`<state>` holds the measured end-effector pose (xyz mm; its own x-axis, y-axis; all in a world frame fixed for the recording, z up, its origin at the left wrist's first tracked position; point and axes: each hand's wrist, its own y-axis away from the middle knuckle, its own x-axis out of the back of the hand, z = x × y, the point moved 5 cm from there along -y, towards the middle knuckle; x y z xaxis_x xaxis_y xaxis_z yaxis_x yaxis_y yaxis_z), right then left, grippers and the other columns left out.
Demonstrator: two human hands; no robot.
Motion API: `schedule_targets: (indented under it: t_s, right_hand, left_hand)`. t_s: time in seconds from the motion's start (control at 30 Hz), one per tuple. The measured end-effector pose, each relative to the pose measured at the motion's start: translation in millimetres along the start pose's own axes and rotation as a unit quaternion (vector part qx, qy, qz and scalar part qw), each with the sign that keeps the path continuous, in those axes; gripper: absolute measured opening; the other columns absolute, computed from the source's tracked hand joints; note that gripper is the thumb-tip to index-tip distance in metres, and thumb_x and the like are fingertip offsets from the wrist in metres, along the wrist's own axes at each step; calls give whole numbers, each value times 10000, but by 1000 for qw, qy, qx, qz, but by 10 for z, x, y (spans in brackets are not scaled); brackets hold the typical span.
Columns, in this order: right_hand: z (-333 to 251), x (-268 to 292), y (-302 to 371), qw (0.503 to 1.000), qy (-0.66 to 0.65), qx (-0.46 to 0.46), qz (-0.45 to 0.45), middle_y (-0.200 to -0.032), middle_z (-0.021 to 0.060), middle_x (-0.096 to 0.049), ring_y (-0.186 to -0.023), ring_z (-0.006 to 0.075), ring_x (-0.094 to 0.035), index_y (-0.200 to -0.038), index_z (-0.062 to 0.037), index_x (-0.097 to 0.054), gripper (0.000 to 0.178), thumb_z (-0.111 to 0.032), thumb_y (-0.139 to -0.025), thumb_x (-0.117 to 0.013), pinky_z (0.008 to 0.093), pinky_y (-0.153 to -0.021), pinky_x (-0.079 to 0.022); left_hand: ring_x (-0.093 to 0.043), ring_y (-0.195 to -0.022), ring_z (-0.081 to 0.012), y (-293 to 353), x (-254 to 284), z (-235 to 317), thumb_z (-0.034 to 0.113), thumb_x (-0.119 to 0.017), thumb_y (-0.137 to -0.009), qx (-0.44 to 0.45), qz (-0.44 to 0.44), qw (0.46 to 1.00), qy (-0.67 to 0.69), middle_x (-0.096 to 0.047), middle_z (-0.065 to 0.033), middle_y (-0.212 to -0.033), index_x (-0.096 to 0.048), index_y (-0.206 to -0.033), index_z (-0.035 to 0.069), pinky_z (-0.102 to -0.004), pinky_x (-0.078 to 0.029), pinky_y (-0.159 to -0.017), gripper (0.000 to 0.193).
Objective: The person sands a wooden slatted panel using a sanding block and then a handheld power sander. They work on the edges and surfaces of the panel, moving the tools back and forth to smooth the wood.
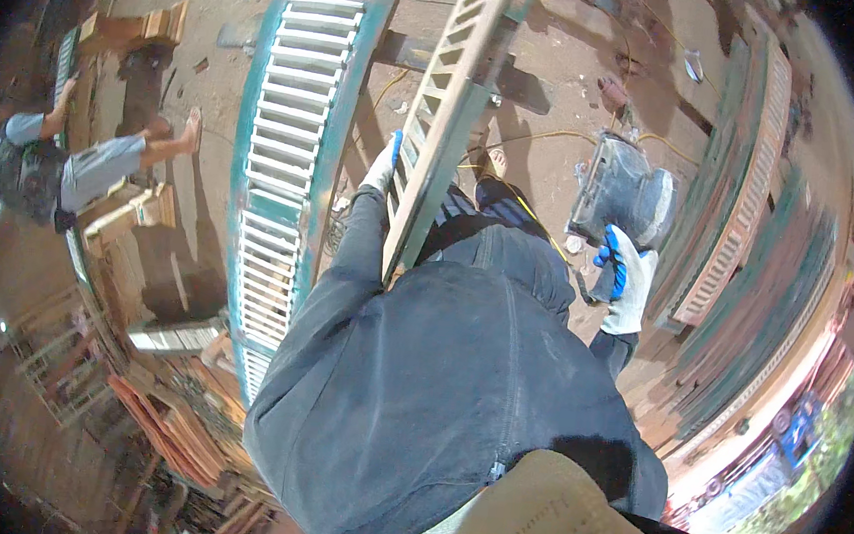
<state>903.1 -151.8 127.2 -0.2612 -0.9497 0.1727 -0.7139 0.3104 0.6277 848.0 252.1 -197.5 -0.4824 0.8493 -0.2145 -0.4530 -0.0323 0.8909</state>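
A long louvered wooden shutter (459,119), bare wood on its slatted face and greenish along its side edge, stands tilted on edge in front of me. My left hand (383,166), in a white glove with blue palm coating, is closed on the shutter's left edge. To the right, my right hand (628,283), gloved alike, is held away from the shutter with its fingers curled. A dark cord-like piece shows beside its wrist; what the fingers hold, if anything, is hidden. Just beyond that hand is a dusty dark box-like container (626,187).
A green-framed shutter with white slats (300,91) lies at my left. Stacked louvered panels (742,212) fill the right side. A yellow cord (548,134) crosses the dirt floor. Another person (74,164) is at far left beside wooden pieces (145,29).
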Motion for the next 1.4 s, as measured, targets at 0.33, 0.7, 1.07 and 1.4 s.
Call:
schedule_targets:
  t_s: [0.33,0.7,1.07,1.4]
  right_hand:
    - [-564,-317,-290,988,89,65,-108,-733,68,-645,-555,130,-607,-943,48,-681,239,-161,-847,-745,271,-489,-491]
    - [-1079,-908,-243,948,228,143,-173,-798,43,-657,-554,130,-589,-1076,-23,-622,339,-163,-813,-785,255,-513,-475]
    - [-1684,-1585,-284,869,305,287,-265,-846,86,-695,-626,143,-636,-1151,0,-602,397,-121,-806,-755,290,-568,-512]
    - [-1999,-2634,-10,679,451,394,-424,-898,44,-664,-629,99,-578,-1404,-94,-474,726,-212,-755,-778,272,-570,-494]
  left_hand:
    - [-581,-1126,-287,423,519,49,621,-424,-944,-180,168,930,-272,-617,-161,-1260,-559,-1324,55,-339,-412,-999,695]
    - [-553,-1247,-308,3060,-201,586,377,-828,-691,-309,92,858,-400,-553,-174,-1367,-424,-1459,107,-392,-436,-1041,908]
    - [-631,-1128,-321,2950,-8,666,358,-803,-678,-357,112,848,-375,-644,-173,-1236,-540,-1365,125,-405,-486,-967,772]
    - [-631,-1116,-307,3140,-244,694,408,-811,-665,-327,225,790,-468,-650,-154,-1228,-556,-1348,118,-393,-502,-937,784]
